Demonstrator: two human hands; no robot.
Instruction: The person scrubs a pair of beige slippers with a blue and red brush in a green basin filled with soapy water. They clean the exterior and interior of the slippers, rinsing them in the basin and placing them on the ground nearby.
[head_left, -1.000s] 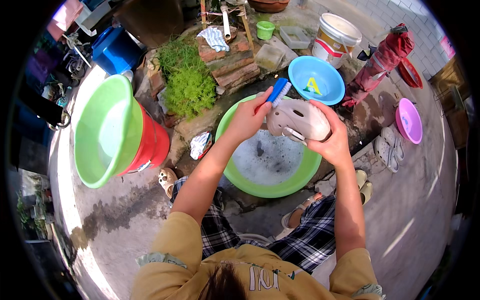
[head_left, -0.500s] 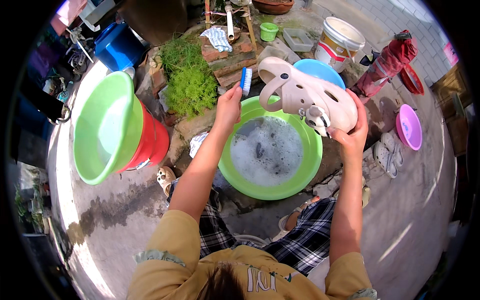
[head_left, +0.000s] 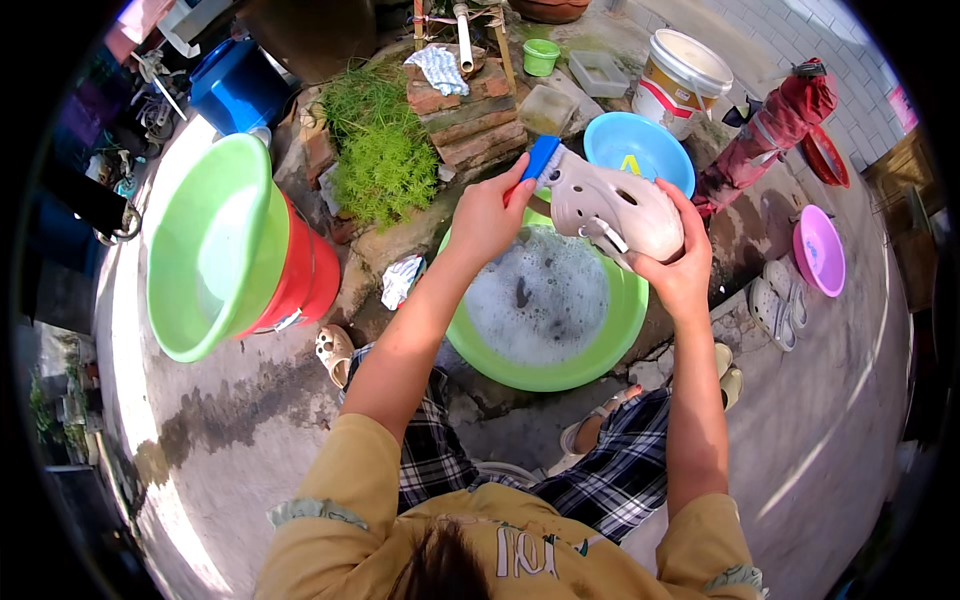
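Note:
My right hand (head_left: 680,252) grips a beige clog (head_left: 625,205) by its toe end, with the heel toward my left hand. A blue scrubbing brush (head_left: 540,160) is in my left hand (head_left: 490,212), its bristle side against the clog's heel end. The bristles are mostly hidden behind the blue back. Both hands are above a green basin (head_left: 545,375) on the ground in front of me. Greyish suds (head_left: 535,300) with dark specks cover the water in it.
On the left a green basin (head_left: 215,250) tilts on a red bucket (head_left: 300,275). Behind the clog are a blue basin (head_left: 610,130), a white bucket (head_left: 680,80) and stacked bricks (head_left: 465,120). Grey clogs (head_left: 772,305) and a purple basin (head_left: 820,250) lie to the right.
My left hand has brought the brush right and up against the clog's heel end. The clog has dropped a little and turned. The view has shifted slightly.

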